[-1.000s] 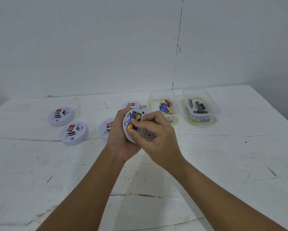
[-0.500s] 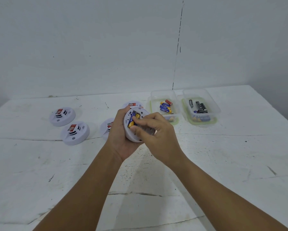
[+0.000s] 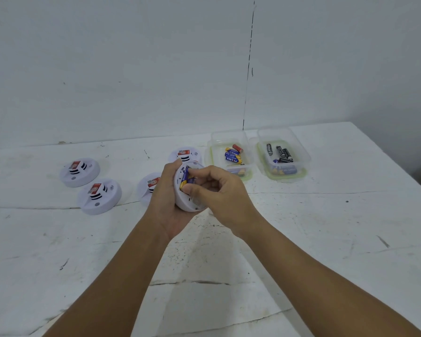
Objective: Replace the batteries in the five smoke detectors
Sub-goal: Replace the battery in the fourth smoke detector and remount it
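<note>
Item: smoke detector (image 3: 188, 203), light rigid plastic shell, held above the tabletop (image 3: 326, 239), near the battery tub (image 3: 230, 152). My left hand (image 3: 166, 203) clamps its rim; right hand (image 3: 219, 190) pinches a small slick battery (image 3: 185, 177) in its bay.

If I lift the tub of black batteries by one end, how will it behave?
The tub looks thin and clear, so it probably flexes. The black batteries lie loose inside, so they would likely roll toward the low end. Its load looks small, so probably light.
</note>
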The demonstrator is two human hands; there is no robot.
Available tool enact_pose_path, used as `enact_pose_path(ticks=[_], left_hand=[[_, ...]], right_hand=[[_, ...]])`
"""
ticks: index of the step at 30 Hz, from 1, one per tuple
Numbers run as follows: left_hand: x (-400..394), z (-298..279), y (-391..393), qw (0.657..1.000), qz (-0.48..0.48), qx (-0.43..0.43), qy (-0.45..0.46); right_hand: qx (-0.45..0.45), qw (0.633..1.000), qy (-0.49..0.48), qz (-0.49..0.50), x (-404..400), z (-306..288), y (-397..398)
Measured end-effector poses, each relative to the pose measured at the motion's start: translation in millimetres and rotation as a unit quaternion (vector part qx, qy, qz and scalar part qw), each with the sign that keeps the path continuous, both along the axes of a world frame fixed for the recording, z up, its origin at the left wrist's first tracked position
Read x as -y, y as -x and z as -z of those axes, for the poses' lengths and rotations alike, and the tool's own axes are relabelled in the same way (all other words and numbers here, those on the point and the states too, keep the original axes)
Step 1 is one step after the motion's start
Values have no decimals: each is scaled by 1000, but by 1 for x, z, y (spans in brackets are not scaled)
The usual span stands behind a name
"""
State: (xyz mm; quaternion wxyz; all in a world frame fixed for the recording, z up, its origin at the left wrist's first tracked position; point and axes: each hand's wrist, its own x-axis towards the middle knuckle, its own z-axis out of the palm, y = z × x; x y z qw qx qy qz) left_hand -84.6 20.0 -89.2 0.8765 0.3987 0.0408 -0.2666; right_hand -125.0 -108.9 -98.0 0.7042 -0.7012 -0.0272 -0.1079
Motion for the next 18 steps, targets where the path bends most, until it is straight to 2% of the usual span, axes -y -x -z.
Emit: enact_pose_path(ticks=[7,11,13,15,16,18], left_hand=[[1,4,8,998,-21,-3,-57],[-7,8,12,998,-20,8,-59],[-13,13,13,998,-32,1,-50],[-19,17,13,998,-48,-12,-47],[-21,17,13,997,-52,-12,-48],[-23,18,11,998,-52,-8,-47]], right_hand=[[-72,997,-13,-39,8,0,0],[-64,997,25,-36,17,1,1],[-51,991,120,20,30,6,-2],[-39,963,253,86,45,13,-6],[-48,944,314,90,50,16,-8],[-108,896,429,35,55,20,-10]])
